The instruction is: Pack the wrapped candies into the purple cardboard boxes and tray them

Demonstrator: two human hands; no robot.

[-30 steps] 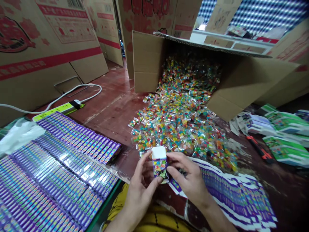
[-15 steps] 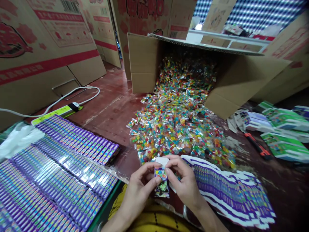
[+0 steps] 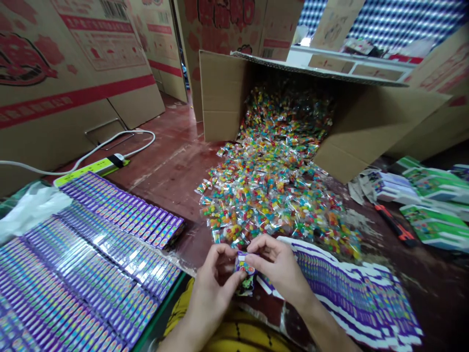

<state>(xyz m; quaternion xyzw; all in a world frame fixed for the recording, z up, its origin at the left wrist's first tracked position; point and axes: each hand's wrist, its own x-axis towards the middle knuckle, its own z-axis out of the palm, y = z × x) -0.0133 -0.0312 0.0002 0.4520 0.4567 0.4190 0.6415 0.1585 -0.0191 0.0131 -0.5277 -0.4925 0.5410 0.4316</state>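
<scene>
Between my two hands is a small purple candy box (image 3: 246,268) with a colourful printed front, held upright just above the table's near edge. My left hand (image 3: 217,288) grips its left side, thumb across the front. My right hand (image 3: 275,269) has its thumb and fingers pinched at the box's top edge. Just beyond lies a big heap of clear candy packets (image 3: 264,190) with multicoloured sweets, spilling from an open cardboard carton (image 3: 224,98). Right of my right hand, flattened purple and white boxes (image 3: 351,288) lie in overlapping rows.
At the left, rows of filled purple boxes (image 3: 91,264) stand packed in a green-edged tray. Behind them are a yellow-green power strip (image 3: 93,168) and a white cable (image 3: 144,142). A red-and-black cutter (image 3: 394,225) lies beside green boxes (image 3: 436,225) at right. Large cartons (image 3: 73,112) stand behind.
The white flap standing up at the box's top has been folded down, and my right thumb has moved across the top. The whole view has shifted slightly.
</scene>
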